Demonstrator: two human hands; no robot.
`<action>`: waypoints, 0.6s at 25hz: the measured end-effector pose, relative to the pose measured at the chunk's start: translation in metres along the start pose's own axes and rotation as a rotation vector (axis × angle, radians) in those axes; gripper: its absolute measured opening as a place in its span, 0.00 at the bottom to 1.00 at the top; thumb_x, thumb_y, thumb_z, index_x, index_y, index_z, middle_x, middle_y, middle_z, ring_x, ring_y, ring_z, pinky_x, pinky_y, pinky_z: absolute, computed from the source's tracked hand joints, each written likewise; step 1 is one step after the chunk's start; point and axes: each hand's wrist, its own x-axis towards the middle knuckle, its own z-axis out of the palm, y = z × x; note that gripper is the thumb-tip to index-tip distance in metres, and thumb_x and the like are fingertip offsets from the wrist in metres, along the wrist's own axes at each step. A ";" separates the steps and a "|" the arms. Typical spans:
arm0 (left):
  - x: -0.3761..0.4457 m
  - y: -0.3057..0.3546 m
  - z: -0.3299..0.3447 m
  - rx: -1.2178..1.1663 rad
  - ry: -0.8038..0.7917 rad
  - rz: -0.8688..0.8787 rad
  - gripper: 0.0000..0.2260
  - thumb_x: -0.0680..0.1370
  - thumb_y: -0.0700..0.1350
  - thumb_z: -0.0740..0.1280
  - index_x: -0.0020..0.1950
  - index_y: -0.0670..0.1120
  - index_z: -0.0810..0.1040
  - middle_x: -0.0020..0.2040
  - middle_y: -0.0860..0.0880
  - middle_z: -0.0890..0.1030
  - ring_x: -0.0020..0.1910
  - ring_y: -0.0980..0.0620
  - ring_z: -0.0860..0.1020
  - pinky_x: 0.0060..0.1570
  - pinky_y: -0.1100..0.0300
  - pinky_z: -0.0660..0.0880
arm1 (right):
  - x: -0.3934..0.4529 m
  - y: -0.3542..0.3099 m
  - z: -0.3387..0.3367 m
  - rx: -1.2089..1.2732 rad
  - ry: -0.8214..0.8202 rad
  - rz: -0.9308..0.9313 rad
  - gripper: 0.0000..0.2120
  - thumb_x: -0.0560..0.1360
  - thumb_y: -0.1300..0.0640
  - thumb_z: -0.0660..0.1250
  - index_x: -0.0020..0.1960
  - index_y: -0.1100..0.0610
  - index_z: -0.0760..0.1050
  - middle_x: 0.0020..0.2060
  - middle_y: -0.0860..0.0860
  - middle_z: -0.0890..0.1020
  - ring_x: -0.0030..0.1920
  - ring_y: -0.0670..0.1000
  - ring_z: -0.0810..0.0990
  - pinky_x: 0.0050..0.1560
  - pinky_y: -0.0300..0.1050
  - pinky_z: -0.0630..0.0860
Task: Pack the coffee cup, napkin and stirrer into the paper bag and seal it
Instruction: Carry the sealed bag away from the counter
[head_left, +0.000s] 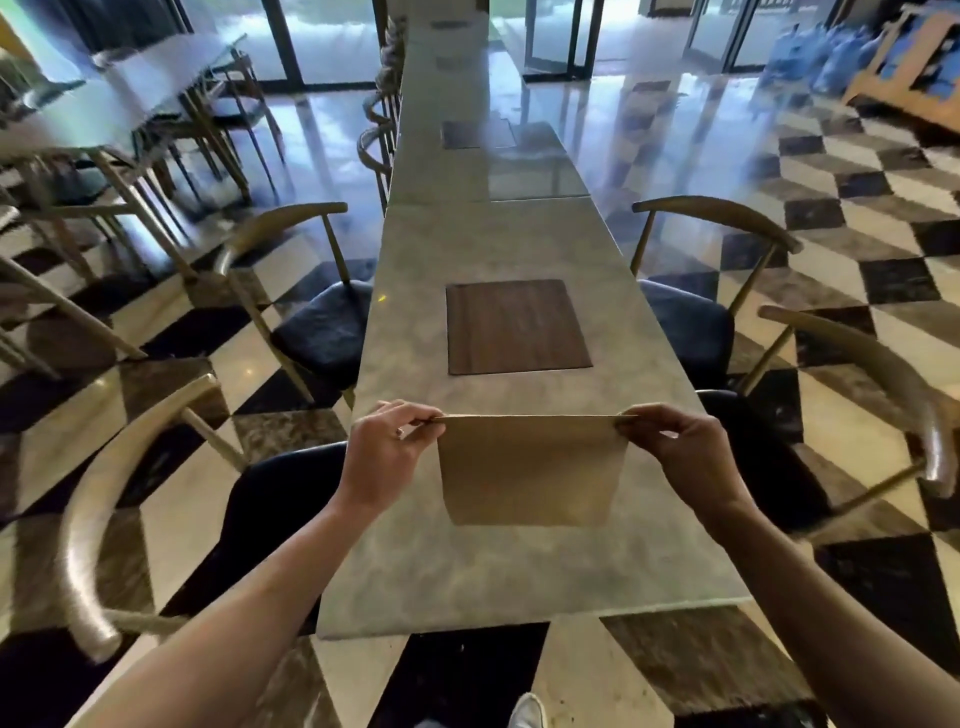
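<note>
Both hands (387, 441) pinch paper bag (530, 467) top; no print.

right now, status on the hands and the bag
Left hand and right hand each with a pinch grip on a top corner of the paper bag. Bag upright on the marble table, top edge closed flat. No cup, napkin or stirrer in view.
</note>
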 end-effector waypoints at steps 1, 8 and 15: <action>0.005 -0.004 0.005 0.016 0.004 -0.018 0.07 0.70 0.39 0.76 0.46 0.47 0.85 0.41 0.55 0.83 0.44 0.59 0.79 0.45 0.61 0.77 | 0.009 0.004 0.003 -0.002 -0.011 0.007 0.06 0.70 0.67 0.73 0.46 0.60 0.84 0.40 0.52 0.86 0.37 0.35 0.80 0.42 0.24 0.73; 0.027 -0.038 0.030 0.033 -0.036 -0.121 0.07 0.71 0.40 0.76 0.46 0.50 0.85 0.40 0.57 0.82 0.44 0.56 0.80 0.46 0.51 0.79 | 0.057 0.045 0.027 -0.010 -0.030 0.058 0.07 0.68 0.64 0.75 0.44 0.55 0.85 0.38 0.50 0.86 0.39 0.42 0.82 0.46 0.36 0.77; 0.032 -0.066 0.046 -0.020 -0.039 -0.192 0.07 0.70 0.40 0.76 0.45 0.50 0.85 0.40 0.55 0.83 0.43 0.54 0.80 0.46 0.50 0.79 | 0.078 0.066 0.045 0.006 -0.051 0.084 0.08 0.69 0.68 0.73 0.45 0.59 0.84 0.39 0.53 0.86 0.38 0.42 0.82 0.46 0.31 0.77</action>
